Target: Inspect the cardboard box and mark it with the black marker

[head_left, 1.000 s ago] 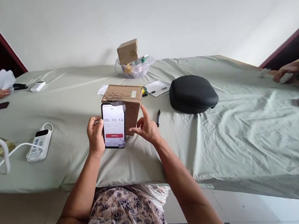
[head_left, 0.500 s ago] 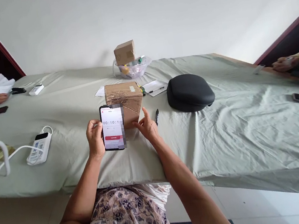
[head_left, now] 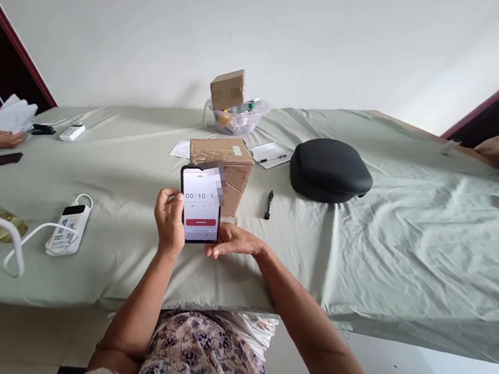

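Note:
My left hand grips a black smartphone upright by its left edge; the screen shows a timer and a red button. My right hand lies curled under the phone's bottom edge, fingers bent and touching it. Just behind the phone stands a taped cardboard box on the grey-green sheet of the table. A black pen lies to the right of the box.
A black oval case sits right of the pen. Behind are papers, a clear bowl and a small carton. A white power bank with cable lies left. Other people's hands show at far left and far right.
My right hand came back from beside the box to the phone's bottom edge. The view shifted slightly left and down; the phone stays in my left hand.

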